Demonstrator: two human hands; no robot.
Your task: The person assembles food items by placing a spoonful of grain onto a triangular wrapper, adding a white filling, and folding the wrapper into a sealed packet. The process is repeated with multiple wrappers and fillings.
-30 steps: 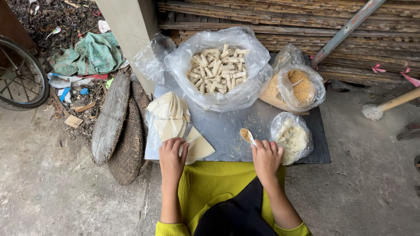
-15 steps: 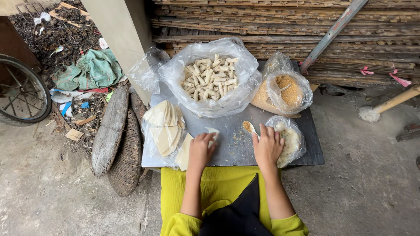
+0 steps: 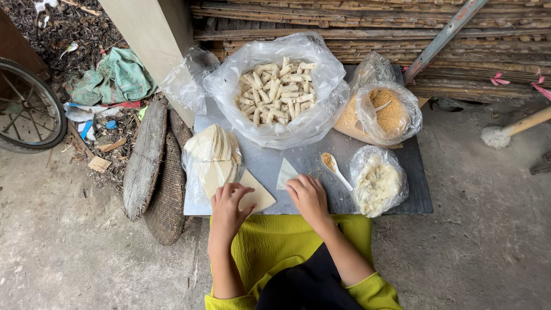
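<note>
Under right hand (image 3: 310, 198): wrapper (image 3: 285, 173).

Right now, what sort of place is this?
Probably an outdoor yard used for food preparation: a low table on bare concrete, a bamboo wall behind, a bag of rolled wrappers, litter by a wheel.

On the counter (image 3: 402, 189) in front of me, the stack of wrappers (image 3: 213, 152) lies at the left. My left hand (image 3: 228, 205) rests on a loose wrapper (image 3: 256, 194) just below that stack. My right hand (image 3: 310, 196) touches a folded wrapper (image 3: 286, 172) near the middle. The spoon (image 3: 335, 168) lies right of it, with the bag of filling (image 3: 377, 182) further right. Behind sit the big bag of rolls (image 3: 278, 92) and, to its right, the bag of crumbs (image 3: 383, 113). Left of the counter, baskets (image 3: 156, 178) lean on the floor.
</note>
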